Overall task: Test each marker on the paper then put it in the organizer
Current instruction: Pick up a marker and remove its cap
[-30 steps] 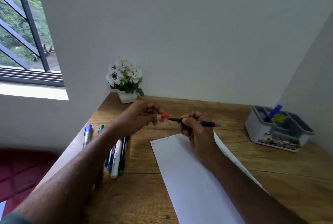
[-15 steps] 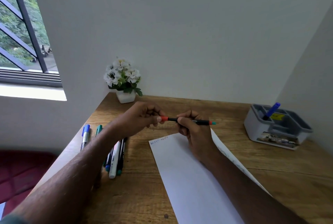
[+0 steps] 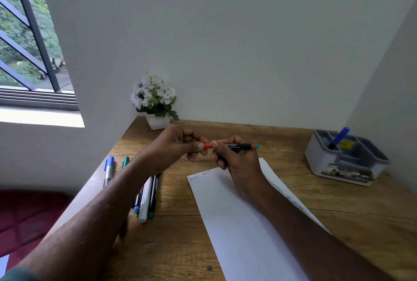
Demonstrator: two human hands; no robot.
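The left hand (image 3: pixel 178 145) pinches the orange cap (image 3: pixel 207 145) between thumb and fingertips; the right hand (image 3: pixel 237 158) grips the black barrel of the marker (image 3: pixel 242 146) just beside it. The marker hangs above the far end of the paper (image 3: pixel 239 224), its long axis level, running left to right, teal end right. Judging by this, the cap is going on after a test. Next comes a carry right to the organizer (image 3: pixel 325 158), tipping the marker upright for a slot.
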